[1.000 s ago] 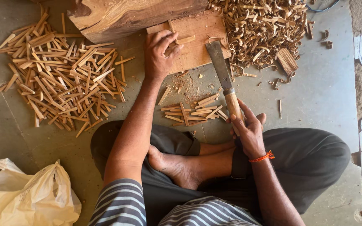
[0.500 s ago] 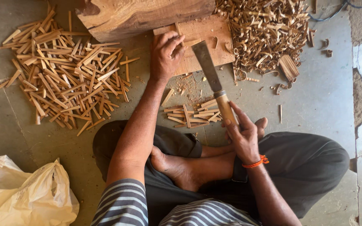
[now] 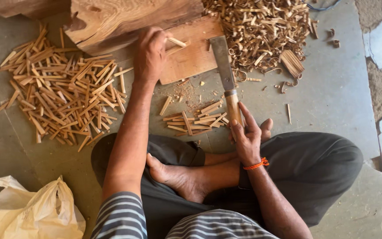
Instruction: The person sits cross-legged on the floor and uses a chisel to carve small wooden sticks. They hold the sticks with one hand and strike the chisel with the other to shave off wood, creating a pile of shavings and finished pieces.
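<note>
Pinching a wood stick (image 3: 176,42), left hand (image 3: 150,53) — right hand (image 3: 246,137) gripping cleaver (image 3: 226,79) — white bag (image 3: 27,212) bottom-left.

Only pkg: crumpled cream-white plastic bag (image 3: 27,210), bottom-left corner on floor, handles up, mouth partly open. No labels, signs, screens.

1. Soft, even daylight; warm tone; no glare on the concrete floor (image 3: 332,97).
2. Faint, short shadows beneath the split wood sticks (image 3: 63,88) and curled shavings (image 3: 261,31).
3. Focus sharp across the centre; slight softening and mild stretching towards the frame corners.
</note>
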